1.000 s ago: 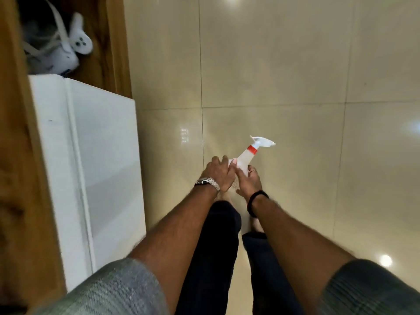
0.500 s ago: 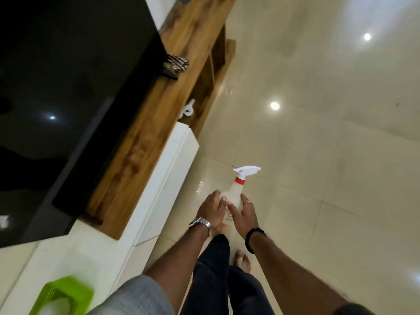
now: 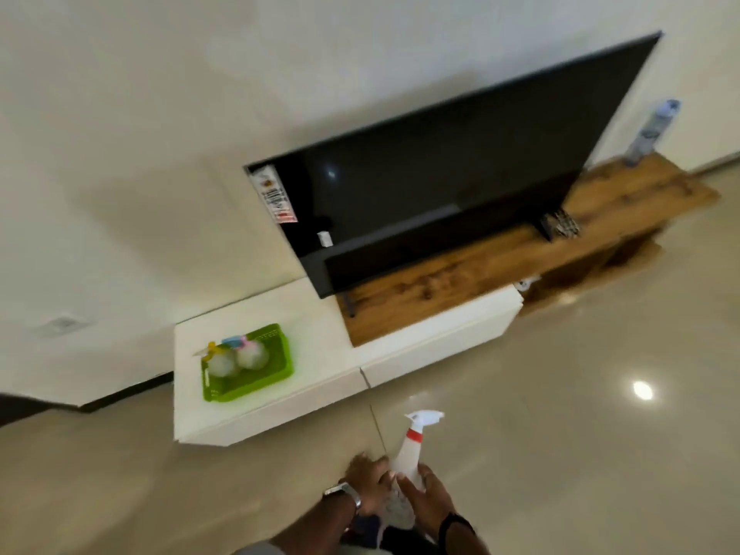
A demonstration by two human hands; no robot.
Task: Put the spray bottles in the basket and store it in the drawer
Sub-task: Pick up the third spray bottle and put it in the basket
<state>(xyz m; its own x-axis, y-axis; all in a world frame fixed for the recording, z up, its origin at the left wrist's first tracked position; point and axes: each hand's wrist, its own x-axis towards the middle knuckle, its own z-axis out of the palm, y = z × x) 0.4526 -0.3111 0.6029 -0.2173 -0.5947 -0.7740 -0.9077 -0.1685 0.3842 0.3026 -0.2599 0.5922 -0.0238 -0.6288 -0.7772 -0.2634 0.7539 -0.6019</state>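
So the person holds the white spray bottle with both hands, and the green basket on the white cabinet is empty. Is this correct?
Not quite. In the head view the green basket on the white cabinet is not empty: it already holds two bottles. Both the left hand and the right hand do hold the white spray bottle.

The whole view is blurred by motion, so the two bottles in the green basket look like pale blobs with unclear tops. The left hand and right hand cover the lower body of the spray bottle, and both forearms are cut off by the near edge.

black tv on wooden top | water bottle far end
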